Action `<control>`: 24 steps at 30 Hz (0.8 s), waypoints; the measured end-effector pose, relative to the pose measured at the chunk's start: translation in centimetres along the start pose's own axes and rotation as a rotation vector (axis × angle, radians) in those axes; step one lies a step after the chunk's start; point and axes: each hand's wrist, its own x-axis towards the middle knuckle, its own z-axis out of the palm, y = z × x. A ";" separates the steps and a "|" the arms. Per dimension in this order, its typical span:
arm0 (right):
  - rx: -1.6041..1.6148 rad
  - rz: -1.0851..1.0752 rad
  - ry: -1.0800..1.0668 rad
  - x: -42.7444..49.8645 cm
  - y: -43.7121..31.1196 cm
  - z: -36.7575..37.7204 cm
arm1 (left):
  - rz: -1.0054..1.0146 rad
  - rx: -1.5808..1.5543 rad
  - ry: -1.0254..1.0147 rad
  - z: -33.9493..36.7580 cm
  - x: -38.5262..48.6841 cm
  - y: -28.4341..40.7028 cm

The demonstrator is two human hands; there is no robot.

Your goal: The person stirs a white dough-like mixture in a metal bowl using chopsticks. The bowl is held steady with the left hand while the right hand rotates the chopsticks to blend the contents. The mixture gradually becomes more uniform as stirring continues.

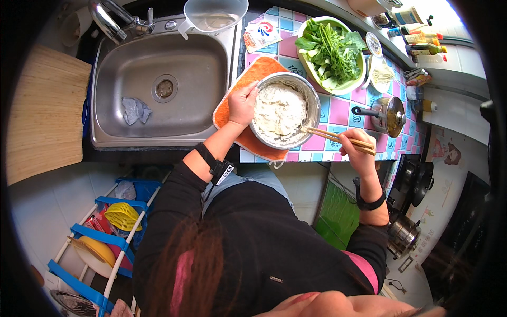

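Observation:
A round metal bowl (pixel 315 104) sits on an orange cloth (pixel 253 73) at the counter's front, just right of the sink. Inside it lies a wet, lumpy white dough (pixel 281 106), some of it smeared up the wall. My left hand (pixel 242 104) grips the bowl's left rim, thumb over the edge. In my right hand (pixel 358 147) is a pair of wooden chopsticks (pixel 326 134). Their tips reach over the bowl's lower right rim and touch the dough, with a bit of it stuck to them.
Left of the bowl is a steel sink (pixel 198 59) with a grey rag (pixel 136 111). Behind stand a basin of leafy greens (pixel 332 51) and a plastic scoop (pixel 216 14). A lidded saucepan (pixel 386 115) is at right, its handle pointing left. A wooden board (pixel 47 111) stands far left.

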 end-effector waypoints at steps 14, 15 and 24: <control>0.407 0.308 0.095 -3.6 1.8 4.8 | -0.038 0.000 0.012 0.1 -0.1 0.2; 0.415 0.282 0.096 -4.0 1.7 5.6 | -0.036 -0.005 0.016 0.1 -0.1 0.2; 0.469 0.007 0.245 -3.6 0.5 9.6 | -0.022 -0.059 0.036 0.4 0.0 -0.2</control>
